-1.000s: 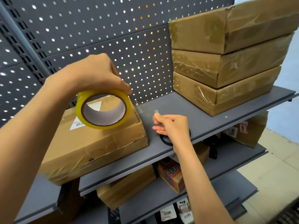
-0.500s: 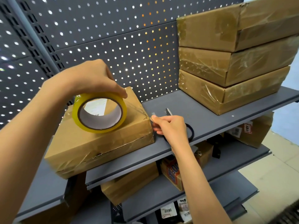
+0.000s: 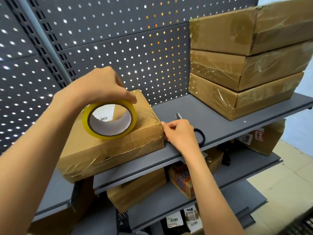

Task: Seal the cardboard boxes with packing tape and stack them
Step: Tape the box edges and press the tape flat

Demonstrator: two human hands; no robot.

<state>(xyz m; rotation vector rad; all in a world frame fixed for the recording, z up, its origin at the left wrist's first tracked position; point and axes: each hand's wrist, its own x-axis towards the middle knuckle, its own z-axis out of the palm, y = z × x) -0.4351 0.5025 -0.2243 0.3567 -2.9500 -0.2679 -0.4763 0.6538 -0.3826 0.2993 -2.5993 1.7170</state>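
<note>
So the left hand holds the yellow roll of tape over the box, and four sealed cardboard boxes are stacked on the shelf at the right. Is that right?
Not quite: the head view shows three sealed cardboard boxes stacked at the right of the grey metal shelf, not four. The rest stands: the left hand holds the yellow roll of packing tape over the brown cardboard box.

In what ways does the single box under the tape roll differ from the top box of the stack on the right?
The single box lies alone on the shelf; the top box rests on two other boxes. The single box shows a white barcode label; none is visible on the top box. The right hand touches the single box's corner; no hand touches the top box. Both are flat brown cardboard with clear tape.
</note>
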